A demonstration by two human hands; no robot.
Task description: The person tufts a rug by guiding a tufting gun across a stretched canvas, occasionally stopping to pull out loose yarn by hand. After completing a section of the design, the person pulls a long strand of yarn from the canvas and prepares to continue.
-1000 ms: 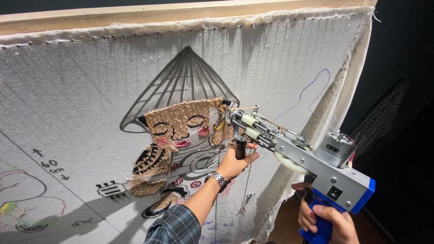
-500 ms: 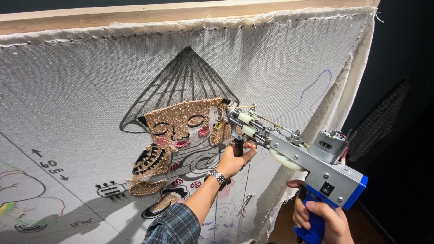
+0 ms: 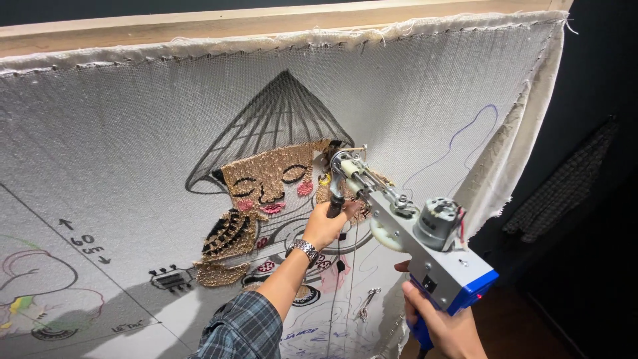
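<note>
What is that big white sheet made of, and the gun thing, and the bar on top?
The sheet looks like woven cloth: an open grid weave with frayed edges. The tufting gun seems bare grey metal with a blue, probably plastic, grip. The top bar looks like pale, unpainted wood with faint grain.

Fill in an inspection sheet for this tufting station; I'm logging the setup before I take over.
Surface: white woven backing cloth stretched on a pale wooden frame, upright, drawn with a cone-hatted figure.
Job's things: blue and grey tufting gun, tip against the cloth beside the tan tufted face patch.
Clutter: nothing seen.
Hands: left hand grips the gun's black front handle; right hand holds its blue rear grip.
Cables: thin strands of yarn hang below the gun's tip.
Surroundings: dark wall, dark cloth hanging at right.
</note>
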